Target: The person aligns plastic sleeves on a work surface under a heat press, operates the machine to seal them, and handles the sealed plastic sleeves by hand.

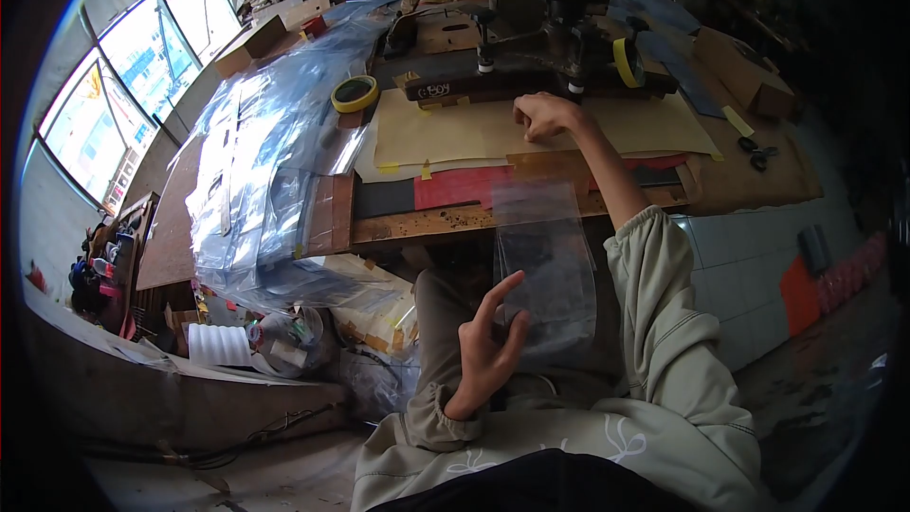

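**Clear plastic piece (548,265) hanging across the front edge of the bench (427,226)**

Nearest the body, the left grip (485,346) is holding thumb and forefinger spread apart, overlapping the plastic's left side in view; whether they are touching it, one cannot tell. The piece is looking thin, colourless and see-through, its long sides catching faint light. Its lower end is fading against the trousers (441,318), leaving the outline hard to make out. Its upper end is overlapping a red strip (455,188).

Farther in, the right grip (548,118) is curling over a tan sheet (445,133), just in front of a black bar (531,85); its fingertips are mostly hidden, so whether they are pinching anything cannot be told. Leftward, glossy clear sheets (256,152) are lying near a yellow tape roll (354,94). Beyond the bar, a dark machine (569,0) is running out of view at the top.
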The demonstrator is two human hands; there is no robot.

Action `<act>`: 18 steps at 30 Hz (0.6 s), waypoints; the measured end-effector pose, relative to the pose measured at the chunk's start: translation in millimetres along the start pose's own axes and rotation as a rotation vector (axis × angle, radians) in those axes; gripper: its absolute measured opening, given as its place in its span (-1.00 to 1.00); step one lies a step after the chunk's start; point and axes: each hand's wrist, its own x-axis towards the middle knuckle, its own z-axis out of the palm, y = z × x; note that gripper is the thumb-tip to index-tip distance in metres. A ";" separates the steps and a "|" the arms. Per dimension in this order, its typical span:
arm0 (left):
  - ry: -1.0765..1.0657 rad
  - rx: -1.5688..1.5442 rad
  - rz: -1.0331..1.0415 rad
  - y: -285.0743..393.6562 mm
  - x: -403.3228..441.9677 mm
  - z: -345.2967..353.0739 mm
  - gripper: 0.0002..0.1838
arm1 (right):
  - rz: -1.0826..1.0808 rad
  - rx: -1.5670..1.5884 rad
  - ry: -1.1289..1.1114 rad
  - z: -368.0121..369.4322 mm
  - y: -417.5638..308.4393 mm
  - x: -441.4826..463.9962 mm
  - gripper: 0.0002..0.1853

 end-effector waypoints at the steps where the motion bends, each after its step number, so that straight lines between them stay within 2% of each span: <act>1: -0.004 -0.001 -0.004 0.2 -0.1 -0.2 -0.48 | 0.032 0.005 -0.052 0.6 1.6 2.7 -0.60; 4: -0.011 -0.006 -0.009 0.0 -0.2 -0.3 -0.48 | -0.131 -0.058 0.085 6.8 4.6 -2.2 -0.63; 7: -0.010 -0.002 0.003 -0.6 0.5 0.1 -0.48 | -0.172 -0.081 0.325 13.7 0.8 -9.1 -0.67; 10: -0.011 0.009 0.008 0.6 0.2 -1.4 -0.48 | 0.042 0.119 0.250 2.8 -15.3 -26.4 -0.68; 16: 0.000 -0.009 0.009 -5.4 -0.7 0.5 -0.48 | -0.061 0.120 0.239 -4.7 -14.6 -46.2 -0.72; 18: 0.004 -0.018 0.015 -6.0 -0.3 1.9 -0.48 | -0.096 0.047 0.327 3.0 -21.8 -63.6 -0.76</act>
